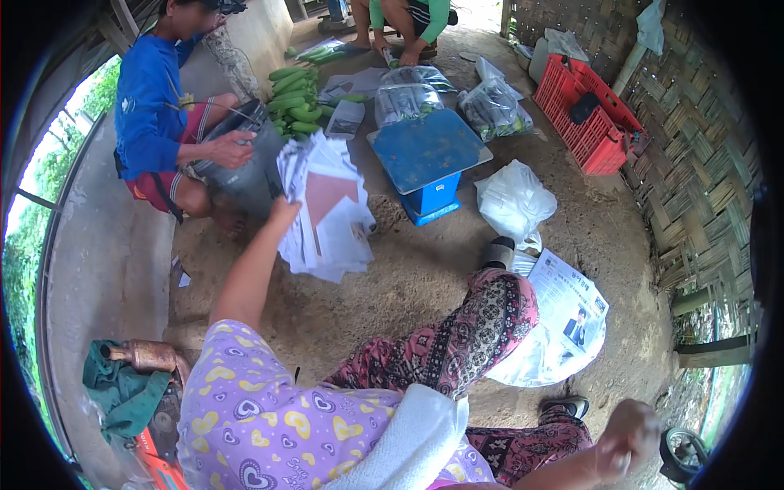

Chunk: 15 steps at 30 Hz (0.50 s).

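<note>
My left hand (285, 211) reaches out ahead with its fingers closed on the edge of a thick, loose stack of newspaper sheets (331, 216). The sheets fan out and hang above the dirt floor, left of a blue platform scale (430, 151). At the lower right, my right hand (630, 437) is raised, slightly blurred, its fingers curled in; I see nothing in it. Between my legs and the right-hand wall, more newspaper (572, 306) lies on the floor with clear plastic. A knotted white plastic bag (514, 200) sits beyond it.
Green bananas or similar long produce (296, 98) are piled at the back left. A person in blue (151, 106) crouches beside a dark container; another in green works at the back. Filled plastic bags (494, 106) and a red crate (584, 114) stand back right. A rusty-coloured metal part (147, 356) lies lower left.
</note>
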Tool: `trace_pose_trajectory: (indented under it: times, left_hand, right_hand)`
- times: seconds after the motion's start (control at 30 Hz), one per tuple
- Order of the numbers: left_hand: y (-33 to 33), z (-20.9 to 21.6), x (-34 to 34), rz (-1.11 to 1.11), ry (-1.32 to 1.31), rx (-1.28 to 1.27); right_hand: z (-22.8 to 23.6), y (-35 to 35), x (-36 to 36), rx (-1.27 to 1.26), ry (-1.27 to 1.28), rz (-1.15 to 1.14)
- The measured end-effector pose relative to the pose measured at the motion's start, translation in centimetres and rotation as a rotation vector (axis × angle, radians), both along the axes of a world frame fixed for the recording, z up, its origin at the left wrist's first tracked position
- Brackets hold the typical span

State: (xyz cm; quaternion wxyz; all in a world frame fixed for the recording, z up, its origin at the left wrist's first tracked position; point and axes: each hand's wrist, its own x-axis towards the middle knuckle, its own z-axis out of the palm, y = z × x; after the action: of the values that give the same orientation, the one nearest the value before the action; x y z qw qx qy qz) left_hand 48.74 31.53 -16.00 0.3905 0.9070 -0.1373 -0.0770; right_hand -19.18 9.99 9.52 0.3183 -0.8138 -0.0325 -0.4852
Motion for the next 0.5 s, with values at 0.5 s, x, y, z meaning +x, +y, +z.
trace_pose_trajectory:
  times: [0.5]
  left_hand:
    - [-14.8, 13.5, 15.4, 0.174, -0.035, -0.573]
  right_hand:
    - [-15.1, -6.5, -3.2, 1.046, -0.075, -0.337]
